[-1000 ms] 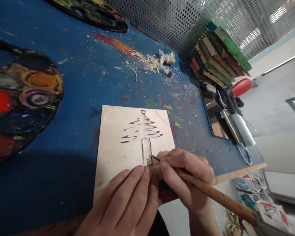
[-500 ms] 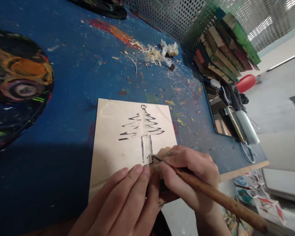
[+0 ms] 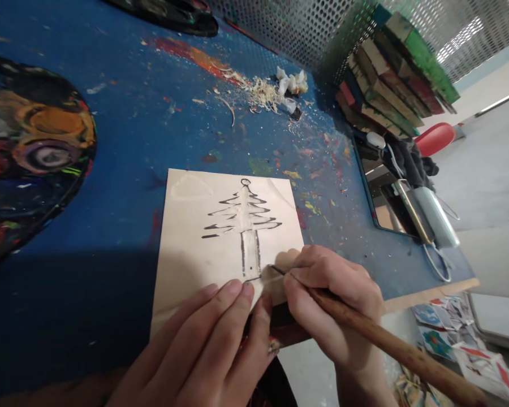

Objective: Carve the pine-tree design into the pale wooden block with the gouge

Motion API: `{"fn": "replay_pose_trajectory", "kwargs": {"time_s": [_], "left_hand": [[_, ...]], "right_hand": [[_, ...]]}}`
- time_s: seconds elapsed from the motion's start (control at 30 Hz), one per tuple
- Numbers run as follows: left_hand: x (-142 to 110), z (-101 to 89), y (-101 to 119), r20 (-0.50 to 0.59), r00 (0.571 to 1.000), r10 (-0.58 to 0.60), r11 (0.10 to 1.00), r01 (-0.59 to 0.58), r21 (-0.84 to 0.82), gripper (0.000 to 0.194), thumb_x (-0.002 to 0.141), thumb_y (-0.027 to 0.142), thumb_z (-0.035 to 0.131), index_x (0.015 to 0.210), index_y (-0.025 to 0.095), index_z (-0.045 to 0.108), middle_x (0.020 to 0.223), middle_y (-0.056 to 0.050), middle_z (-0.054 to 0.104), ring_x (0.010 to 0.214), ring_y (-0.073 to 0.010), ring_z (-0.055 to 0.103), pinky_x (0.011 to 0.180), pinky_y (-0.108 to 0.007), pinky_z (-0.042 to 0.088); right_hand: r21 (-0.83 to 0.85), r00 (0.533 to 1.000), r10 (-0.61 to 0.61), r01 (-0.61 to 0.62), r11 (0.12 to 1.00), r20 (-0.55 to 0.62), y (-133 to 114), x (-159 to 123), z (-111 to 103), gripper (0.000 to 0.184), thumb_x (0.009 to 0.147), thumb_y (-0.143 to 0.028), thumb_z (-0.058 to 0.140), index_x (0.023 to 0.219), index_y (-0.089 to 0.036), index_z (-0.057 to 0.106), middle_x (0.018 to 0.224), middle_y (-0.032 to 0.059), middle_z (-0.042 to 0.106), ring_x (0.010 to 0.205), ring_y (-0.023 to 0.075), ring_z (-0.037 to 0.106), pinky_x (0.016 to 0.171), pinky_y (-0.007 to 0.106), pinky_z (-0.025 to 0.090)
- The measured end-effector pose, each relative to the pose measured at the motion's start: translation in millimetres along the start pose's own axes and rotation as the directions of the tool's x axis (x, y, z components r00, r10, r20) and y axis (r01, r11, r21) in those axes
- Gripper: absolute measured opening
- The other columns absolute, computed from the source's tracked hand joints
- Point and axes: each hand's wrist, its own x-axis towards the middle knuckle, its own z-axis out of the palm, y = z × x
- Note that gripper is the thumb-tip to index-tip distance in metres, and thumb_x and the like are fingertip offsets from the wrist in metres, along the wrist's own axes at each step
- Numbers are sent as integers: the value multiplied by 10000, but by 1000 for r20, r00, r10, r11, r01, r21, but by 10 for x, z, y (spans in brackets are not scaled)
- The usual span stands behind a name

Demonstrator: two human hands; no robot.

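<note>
A pale wooden board [image 3: 182, 254] lies near the front edge of the table, with a dark-outlined pine tree drawing [image 3: 246, 217] on it and pale grooves cut inside the outline. My left hand [image 3: 212, 333] rests on the board's lower part, fingers stretched out flat just below the trunk. Pinched in my right hand [image 3: 331, 294] is a carving tool [image 3: 373, 333] with a long wooden handle and a thin dark tip. That tip points at the board just right of the trunk's base; whether it touches the wood I cannot tell.
A paint-covered palette [image 3: 46, 152] sits at the left of the blue table [image 3: 123, 141]. Wood shavings [image 3: 263, 93] and crumpled tissue [image 3: 292, 82] lie beyond the board. To the right are a tablet [image 3: 382, 198], a silver device [image 3: 436, 217] and stacked painted blocks [image 3: 398, 73].
The tool's tip has moved from the trunk's right line to a little right of it, my right hand shifting with it. My left hand stays on the board. The view has turned slightly.
</note>
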Motion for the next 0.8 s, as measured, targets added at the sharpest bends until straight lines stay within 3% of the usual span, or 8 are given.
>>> {"fn": "replay_pose_trajectory", "kwargs": {"time_s": [0.13, 0.3, 0.53, 0.63, 0.8], "left_hand": [[14, -1, -15, 7, 999, 46, 998, -47, 30, 297, 912, 204, 597, 1179, 92, 665, 1159, -117, 653, 1080, -254, 596, 1147, -388, 345], [9, 19, -16, -47, 997, 55, 998, -53, 41, 332, 885, 244, 671, 1174, 79, 673, 1197, -130, 646, 1107, -259, 599, 1159, -393, 346], [-3, 8, 8, 0, 999, 45, 997, -45, 60, 345, 899, 198, 632, 1224, 83, 646, 1192, -139, 648, 1120, -277, 597, 1137, -415, 355], [-8, 6, 7, 5, 999, 37, 997, -37, 67, 345, 904, 205, 626, 1226, 84, 644, 1175, -134, 653, 1113, -278, 599, 1123, -416, 366], [6, 0, -5, 1, 999, 51, 997, -51, 64, 369, 898, 254, 654, 1224, 80, 642, 1173, -130, 646, 1113, -268, 594, 1147, -400, 345]], "right_hand": [[93, 998, 27, -21, 995, -64, 38, -30, -26, 160, 805, -59, 664, 817, -213, 624, 751, -33, 667, 699, 114, 641, 639, 242, 527], [29, 1000, 6, -7, 1000, 24, 47, 7, -2, 150, 767, -85, 735, 807, -207, 657, 776, -26, 731, 722, 126, 699, 641, 221, 548], [-53, 997, 38, -42, 998, -66, 40, -3, 6, 187, 755, -73, 684, 668, -212, 595, 674, -46, 659, 621, 105, 627, 567, 220, 492], [-35, 994, 31, -35, 999, -105, 60, -22, -2, 187, 765, -57, 656, 691, -217, 590, 662, -50, 633, 618, 106, 609, 605, 246, 500], [-33, 1000, -2, 2, 999, 23, 60, -17, -2, 121, 793, -117, 711, 813, -221, 654, 786, -13, 726, 752, 151, 703, 661, 261, 552]]}}
